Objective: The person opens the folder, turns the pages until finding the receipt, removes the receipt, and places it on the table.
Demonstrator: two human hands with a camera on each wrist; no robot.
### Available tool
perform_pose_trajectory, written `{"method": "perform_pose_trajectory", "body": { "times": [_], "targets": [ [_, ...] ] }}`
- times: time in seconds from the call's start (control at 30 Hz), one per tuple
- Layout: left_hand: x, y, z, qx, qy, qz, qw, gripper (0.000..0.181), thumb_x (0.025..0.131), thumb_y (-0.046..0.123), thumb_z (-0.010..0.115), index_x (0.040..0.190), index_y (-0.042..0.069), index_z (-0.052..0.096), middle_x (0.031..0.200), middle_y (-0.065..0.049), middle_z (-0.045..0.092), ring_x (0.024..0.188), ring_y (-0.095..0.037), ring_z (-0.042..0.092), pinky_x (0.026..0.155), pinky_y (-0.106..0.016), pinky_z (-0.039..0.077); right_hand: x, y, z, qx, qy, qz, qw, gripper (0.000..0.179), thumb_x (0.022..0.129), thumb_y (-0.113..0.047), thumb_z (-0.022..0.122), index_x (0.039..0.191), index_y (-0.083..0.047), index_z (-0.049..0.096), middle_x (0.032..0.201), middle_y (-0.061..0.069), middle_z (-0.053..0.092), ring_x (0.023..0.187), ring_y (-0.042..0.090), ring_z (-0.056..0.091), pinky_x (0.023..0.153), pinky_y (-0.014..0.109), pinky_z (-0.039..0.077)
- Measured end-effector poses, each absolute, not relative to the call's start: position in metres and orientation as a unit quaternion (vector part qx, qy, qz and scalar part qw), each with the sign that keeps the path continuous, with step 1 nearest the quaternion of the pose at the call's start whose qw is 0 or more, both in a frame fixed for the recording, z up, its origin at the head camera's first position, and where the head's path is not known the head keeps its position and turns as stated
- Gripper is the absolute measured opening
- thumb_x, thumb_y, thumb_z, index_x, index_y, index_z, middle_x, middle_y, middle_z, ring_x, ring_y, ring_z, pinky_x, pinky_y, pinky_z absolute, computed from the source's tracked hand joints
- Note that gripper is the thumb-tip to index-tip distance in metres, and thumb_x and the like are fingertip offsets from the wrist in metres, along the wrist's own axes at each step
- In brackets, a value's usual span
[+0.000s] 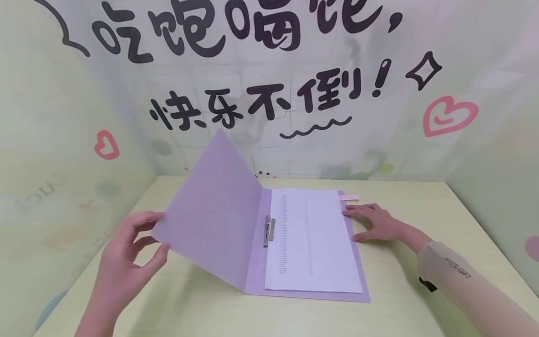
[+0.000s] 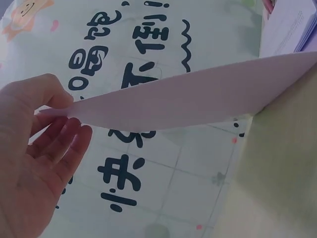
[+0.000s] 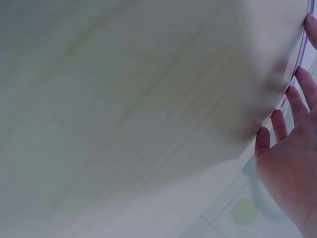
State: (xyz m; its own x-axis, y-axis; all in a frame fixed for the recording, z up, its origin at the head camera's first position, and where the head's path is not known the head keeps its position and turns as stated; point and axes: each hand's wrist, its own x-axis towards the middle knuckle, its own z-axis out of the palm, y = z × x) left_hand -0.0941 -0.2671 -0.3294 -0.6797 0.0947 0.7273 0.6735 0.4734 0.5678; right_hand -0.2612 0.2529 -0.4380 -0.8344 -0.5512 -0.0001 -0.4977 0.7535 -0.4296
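A purple folder (image 1: 252, 274) lies on the table with its front cover (image 1: 214, 206) lifted and tilted up to the left. My left hand (image 1: 128, 262) pinches the cover's outer edge between thumb and fingers; in the left wrist view the cover (image 2: 173, 101) runs edge-on from that grip. White printed sheets (image 1: 316, 243) lie inside, beside a metal clip (image 1: 267, 230) near the spine. My right hand (image 1: 375, 223) rests at the folder's right edge, fingertips on it, below a pink tab (image 1: 350, 198). In the right wrist view, the right hand (image 3: 292, 144) has its fingers spread along that edge.
The pale wooden table (image 1: 421, 206) reaches back to a white wall cloth (image 1: 219, 154) with large black characters and pink hearts. Cloth also hangs along both sides. A beige sleeve (image 1: 467, 281) covers the right forearm.
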Motion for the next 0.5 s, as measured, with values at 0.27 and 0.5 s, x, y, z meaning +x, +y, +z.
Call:
{"method": "perform_pose_trajectory", "body": {
  "times": [0.27,0.5],
  "targets": [
    [-0.088,-0.286,-0.337,-0.190,-0.837,-0.401,0.320,0.071,0.062,-0.034,0.063,0.128,-0.010,0.057,0.130,0.004,0.048,0.104,-0.002,0.053,0.084,-0.005,0.049,-0.262,0.253,-0.438,-0.281,0.935,-0.205,0.066,0.076,0.081,-0.049,0.076,0.145,-0.017,0.049,0.156,0.013,0.040,0.134,0.049,0.033,0.099,0.072,0.030],
    [-0.090,-0.306,-0.351,-0.184,-0.844,-0.392,0.317,0.075,0.062,-0.035,0.064,0.131,-0.009,0.057,0.140,0.002,0.052,0.111,0.004,0.055,0.084,-0.001,0.046,-0.263,0.253,-0.439,-0.278,0.936,-0.207,0.067,0.076,0.081,-0.049,0.076,0.144,-0.017,0.050,0.156,0.013,0.040,0.134,0.050,0.032,0.099,0.073,0.029]
  ]
}}
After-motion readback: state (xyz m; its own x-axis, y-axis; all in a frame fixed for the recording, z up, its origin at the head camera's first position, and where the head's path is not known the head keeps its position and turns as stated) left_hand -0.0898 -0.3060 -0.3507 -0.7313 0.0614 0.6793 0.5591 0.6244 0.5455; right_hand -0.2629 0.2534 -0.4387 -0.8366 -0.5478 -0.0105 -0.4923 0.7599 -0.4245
